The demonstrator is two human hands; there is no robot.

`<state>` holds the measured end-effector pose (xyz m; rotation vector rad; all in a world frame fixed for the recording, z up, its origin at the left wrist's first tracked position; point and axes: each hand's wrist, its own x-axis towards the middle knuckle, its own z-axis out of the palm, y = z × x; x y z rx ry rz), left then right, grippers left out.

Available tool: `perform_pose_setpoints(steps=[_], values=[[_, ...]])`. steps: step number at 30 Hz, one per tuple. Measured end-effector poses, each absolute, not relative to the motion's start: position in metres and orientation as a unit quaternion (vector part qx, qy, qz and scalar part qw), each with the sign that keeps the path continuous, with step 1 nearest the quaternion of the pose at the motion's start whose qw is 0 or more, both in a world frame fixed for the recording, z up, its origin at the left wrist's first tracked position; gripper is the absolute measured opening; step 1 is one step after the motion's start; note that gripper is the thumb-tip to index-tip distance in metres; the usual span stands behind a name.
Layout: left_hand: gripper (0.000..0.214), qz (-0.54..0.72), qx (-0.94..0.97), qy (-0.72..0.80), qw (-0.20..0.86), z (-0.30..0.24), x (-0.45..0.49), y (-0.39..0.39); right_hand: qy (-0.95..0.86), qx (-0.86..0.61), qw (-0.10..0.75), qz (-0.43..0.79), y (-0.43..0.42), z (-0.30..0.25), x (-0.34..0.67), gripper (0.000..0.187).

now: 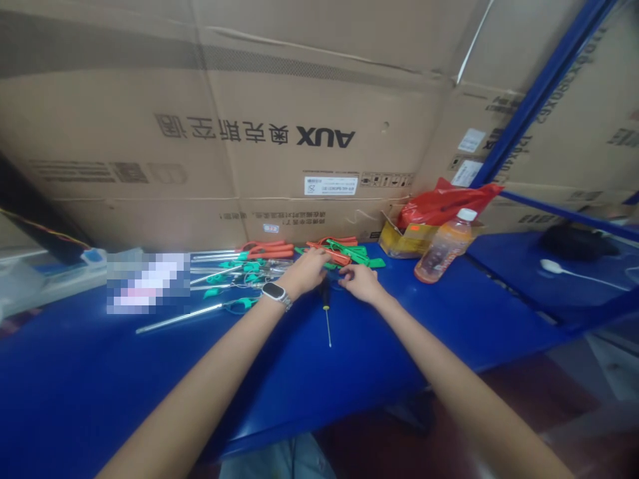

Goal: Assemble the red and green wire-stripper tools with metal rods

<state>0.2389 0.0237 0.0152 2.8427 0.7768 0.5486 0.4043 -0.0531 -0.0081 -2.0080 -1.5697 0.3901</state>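
Note:
My left hand [310, 269], with a watch on its wrist, reaches over the orange plastic handles [340, 256] at the back of the blue table. Its fingers are bent together; what is in them, if anything, is hidden. Just to the right, my right hand [362, 282] hovers low with thumb and fingertips slightly apart and no object visible between them. A screwdriver [328, 324] lies between my hands, its tip toward me and part of its dark handle near my left hand. Green plastic handles [367, 256] lie behind my right hand.
Metal rods with green fittings [210, 273] and more orange handles [269, 249] lie to the left. A yellow box [399, 241] with a red plastic bag [439, 203] and a drink bottle [443, 249] stand right. A large cardboard sheet [249, 80] rises behind the blue table [289, 372].

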Motion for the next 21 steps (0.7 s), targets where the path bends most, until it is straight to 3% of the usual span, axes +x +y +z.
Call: perform_pose_setpoints(steps=[3,11,15,18,21], values=[[0.033,0.172,0.953,0.236,0.081,0.018,0.248,0.023,-0.574,-0.729,0.327,0.180,-0.051,-0.009,0.407,0.008],[0.056,0.202,0.949,0.229,0.083,0.045,0.230,-0.010,-0.551,-0.628,0.502,0.222,-0.065,0.019,0.398,0.017],[0.048,0.277,0.928,0.236,0.083,0.053,0.213,-0.022,-0.518,-0.543,0.600,0.277,-0.077,0.036,0.373,0.026],[0.046,0.363,0.885,0.236,0.172,0.048,0.195,-0.019,-0.524,-0.522,0.618,0.266,-0.086,0.036,0.348,0.041],[0.042,0.437,0.804,0.249,0.318,0.037,0.171,-0.013,-0.587,-0.506,0.579,0.254,-0.087,0.025,0.324,0.050]])
